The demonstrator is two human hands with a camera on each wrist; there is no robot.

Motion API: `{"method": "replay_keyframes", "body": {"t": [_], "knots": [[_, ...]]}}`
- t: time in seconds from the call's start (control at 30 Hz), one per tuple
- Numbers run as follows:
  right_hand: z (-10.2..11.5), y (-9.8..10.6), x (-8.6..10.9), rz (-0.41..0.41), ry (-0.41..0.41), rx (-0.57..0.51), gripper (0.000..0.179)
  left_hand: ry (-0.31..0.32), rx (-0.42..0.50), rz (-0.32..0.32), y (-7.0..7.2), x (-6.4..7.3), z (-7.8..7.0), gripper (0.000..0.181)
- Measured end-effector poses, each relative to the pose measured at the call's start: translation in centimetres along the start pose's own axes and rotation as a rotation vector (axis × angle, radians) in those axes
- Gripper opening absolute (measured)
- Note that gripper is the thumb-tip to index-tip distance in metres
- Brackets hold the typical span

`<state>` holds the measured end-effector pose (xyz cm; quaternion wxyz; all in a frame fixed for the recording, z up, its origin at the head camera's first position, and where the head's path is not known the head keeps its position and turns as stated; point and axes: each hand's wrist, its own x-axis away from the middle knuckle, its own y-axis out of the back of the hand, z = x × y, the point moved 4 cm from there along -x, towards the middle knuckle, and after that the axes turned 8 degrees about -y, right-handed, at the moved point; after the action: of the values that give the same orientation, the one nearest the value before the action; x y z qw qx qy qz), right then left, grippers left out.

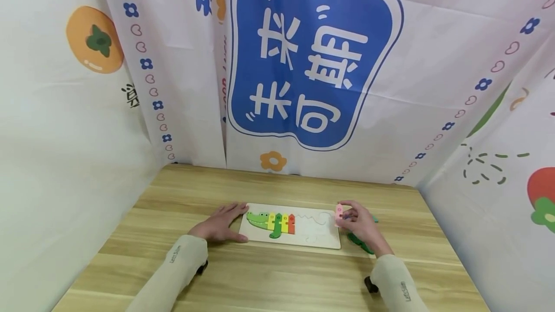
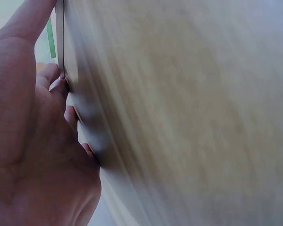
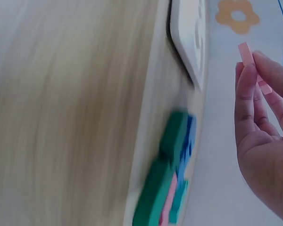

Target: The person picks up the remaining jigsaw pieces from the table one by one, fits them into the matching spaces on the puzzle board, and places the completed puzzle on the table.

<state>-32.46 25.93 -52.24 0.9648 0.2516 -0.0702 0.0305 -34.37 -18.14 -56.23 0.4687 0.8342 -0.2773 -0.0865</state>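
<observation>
Pinching a small, flat pink puzzle piece (image 1: 339, 214) between thumb and fingers, a person's right hand (image 1: 363, 227) holds it raised at the right end of a pale, rectangular wooden-looking board (image 1: 321, 237). The piece looks light, stiff and smooth, probably painted wood, best taken by its narrow edges. The left hand (image 1: 220, 225), thumb and fingers spread wide, rests against the board's left end. Set on it are a green crocodile head (image 1: 257, 220) and interlocking yellow, green and red segments (image 1: 284, 223); thick loose pieces (image 3: 152, 197) lie nearby on the streaked wood-grain tabletop (image 1: 269, 278).

Wood-grain table (image 1: 269, 278) with puzzle board (image 1: 318, 236), loose pieces (image 3: 151, 195)
</observation>
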Motion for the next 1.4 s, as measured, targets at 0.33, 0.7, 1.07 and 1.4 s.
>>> {"method": "replay_keyframes", "body": {"t": [0.33, 0.7, 1.07, 1.4], "knots": [[1.7, -6.2, -1.2, 0.107, -0.02, 0.043, 0.056, -0.005, 0.01, 0.006, -0.1, -0.1, -0.3, 0.105], [3.1, -10.1, -2.0, 0.195, 0.036, 0.044, 0.054, 0.005, 0.007, 0.0, -0.3, -0.2, 0.0, 0.105], [3.1, -11.0, -2.3, 0.169, 0.02, 0.105, 0.05, -0.009, -0.001, -0.002, -0.1, -0.1, 0.0, 0.105], [3.5, -11.2, -2.1, 0.151, 0.018, 0.134, 0.051, -0.005, -0.008, -0.002, -0.1, -0.1, 0.2, 0.107]]}}
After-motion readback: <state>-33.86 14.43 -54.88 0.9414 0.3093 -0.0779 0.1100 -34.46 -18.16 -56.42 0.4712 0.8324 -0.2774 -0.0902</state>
